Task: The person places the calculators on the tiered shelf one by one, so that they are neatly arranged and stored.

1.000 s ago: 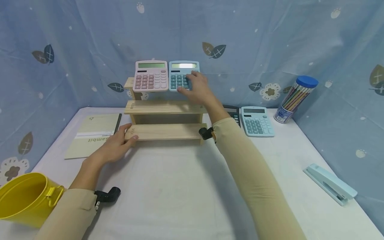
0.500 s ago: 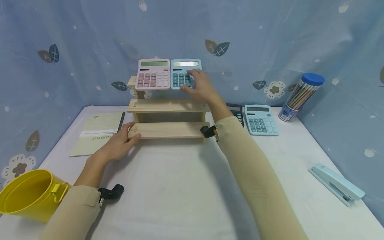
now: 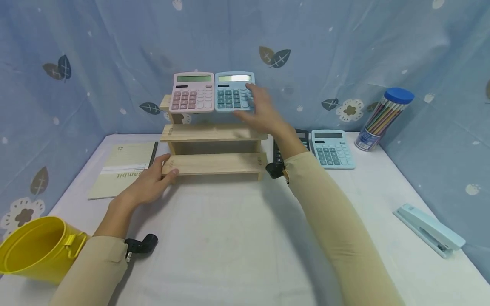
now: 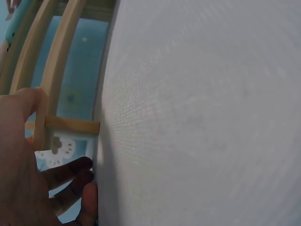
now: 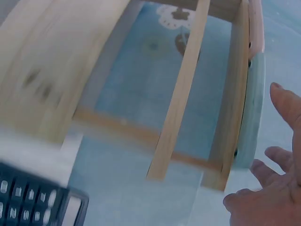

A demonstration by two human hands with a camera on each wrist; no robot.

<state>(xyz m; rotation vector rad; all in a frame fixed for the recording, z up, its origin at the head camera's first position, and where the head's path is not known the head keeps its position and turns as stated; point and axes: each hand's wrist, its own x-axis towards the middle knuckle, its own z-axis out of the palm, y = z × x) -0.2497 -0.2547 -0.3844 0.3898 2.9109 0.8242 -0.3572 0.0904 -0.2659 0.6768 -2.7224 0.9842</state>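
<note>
My left hand grips the left end of the lowest step of a three-step wooden shelf. In the left wrist view the thumb lies on the slat and the lower fingers hang loosely below. On the top step a pink calculator and a light blue calculator lean side by side. Right at the blue one's right edge is my right hand, fingers spread and holding nothing. The right wrist view shows a gap between that hand and the blue calculator's side.
Right of the shelf stand a black calculator and another light blue calculator. A pencil tub leans in the back right corner. A stapler lies at right, a notebook at left. The yellow bucket sits front left.
My right hand has come off the blue calculator's keys and shifted right to its edge, its fingers opening. The left hand stays on the shelf end.
</note>
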